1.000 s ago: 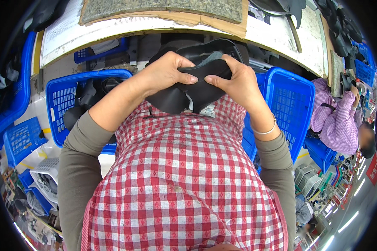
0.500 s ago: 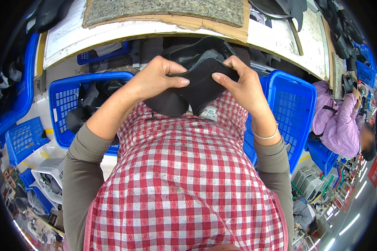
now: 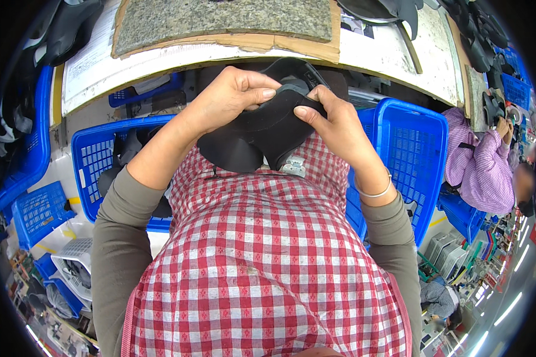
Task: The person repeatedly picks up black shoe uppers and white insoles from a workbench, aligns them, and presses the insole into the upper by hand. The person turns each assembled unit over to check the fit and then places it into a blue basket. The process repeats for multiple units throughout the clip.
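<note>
A black shoe upper (image 3: 259, 132) with a grey lining showing at its top edge is held over my lap, just in front of the bench. My left hand (image 3: 235, 95) pinches the upper edge between thumb and fingers, near its middle. On the other side, my right hand (image 3: 335, 122) grips the same edge, thumb on the outer face and fingers behind it. Its rounded lower flaps hang against my red and white checked apron (image 3: 262, 250). The fingertips behind the material are partly hidden.
A white bench (image 3: 220, 55) with a stone slab (image 3: 223, 22) lies ahead. A blue crate (image 3: 95, 157) with black pieces stands on the left, another blue crate (image 3: 412, 154) on the right. A co-worker in a checked purple shirt (image 3: 482, 169) sits at far right.
My left thumb and fingers have shifted right and up along the edge, closer to my right hand. The shoe upper has moved slightly left and down, still in both hands.
</note>
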